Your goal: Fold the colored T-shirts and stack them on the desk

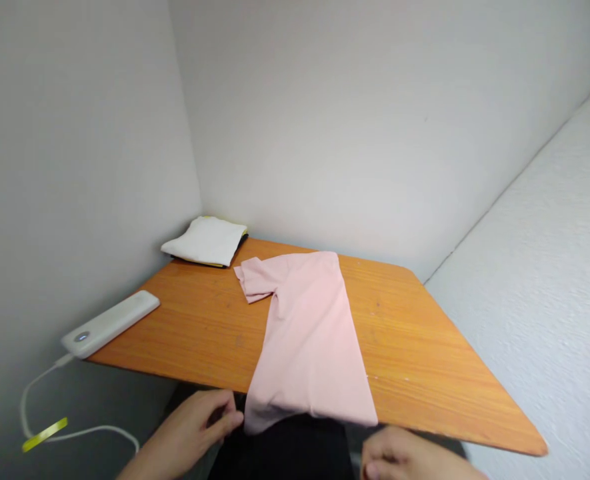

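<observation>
A pink short-sleeved T-shirt (pixel 309 333), folded lengthwise with its sleeves pointing left, lies on the wooden table (pixel 425 340). Its hem hangs slightly past the front edge, close to my body. My left hand (pixel 195 430) is loosely closed beside the left corner of the hem, thumb tip very near the cloth, with no fabric visible in the fingers. Just below the hem's right corner, my right hand (pixel 405 457) is curled closed and apart from the shirt; nothing shows in it. The lower part of that hand is cut off by the frame.
Folded cloths, white on top (pixel 207 241) with yellow and black beneath, lie at the back left corner. A white power bank (pixel 112 323) sits at the left edge, its white cable (pixel 89 432) with a yellow tag hanging down. Walls border the table.
</observation>
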Tool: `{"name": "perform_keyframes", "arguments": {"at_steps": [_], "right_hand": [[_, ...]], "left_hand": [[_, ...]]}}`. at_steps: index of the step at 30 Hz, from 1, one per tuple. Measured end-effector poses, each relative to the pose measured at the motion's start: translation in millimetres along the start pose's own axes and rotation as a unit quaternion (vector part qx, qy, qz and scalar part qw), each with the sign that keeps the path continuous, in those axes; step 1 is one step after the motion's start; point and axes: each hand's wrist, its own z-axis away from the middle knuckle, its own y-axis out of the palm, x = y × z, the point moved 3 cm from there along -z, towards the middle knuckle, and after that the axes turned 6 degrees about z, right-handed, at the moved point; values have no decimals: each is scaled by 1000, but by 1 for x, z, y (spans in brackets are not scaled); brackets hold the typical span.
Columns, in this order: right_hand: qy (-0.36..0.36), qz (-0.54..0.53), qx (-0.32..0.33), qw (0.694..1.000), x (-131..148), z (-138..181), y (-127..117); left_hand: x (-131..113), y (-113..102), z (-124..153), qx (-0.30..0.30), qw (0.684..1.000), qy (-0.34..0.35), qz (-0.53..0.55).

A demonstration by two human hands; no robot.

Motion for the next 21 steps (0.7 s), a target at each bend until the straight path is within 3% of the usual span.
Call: {"name": "perform_keyframes", "arguments": {"at_steps": [3,6,8,11,16,19,21], "right_hand": [[-116,-3,-61,991,41,-38,-57],[-169,47,-177,968,72,-95,-100],[-185,86,-238,950,87,-137,-114],[-181,171,-306,919,103,-190,-117],[-119,284,-391,867,108,-236,-106],[-159,266,-384,870,101,-253,-111],[-152,250,-388,874,94,-265,-126]], "left_hand": [[-31,-24,-50,-18,994,79,-72],[-53,-41,-111,-116,966,137,-187],[-58,-43,-148,-146,937,145,-283],[-62,-41,-184,-144,906,143,-371],[-71,-40,-183,-135,881,173,-420],[-69,-42,-173,-113,865,178,-456],[-63,-47,-175,-94,870,157,-458]]}}
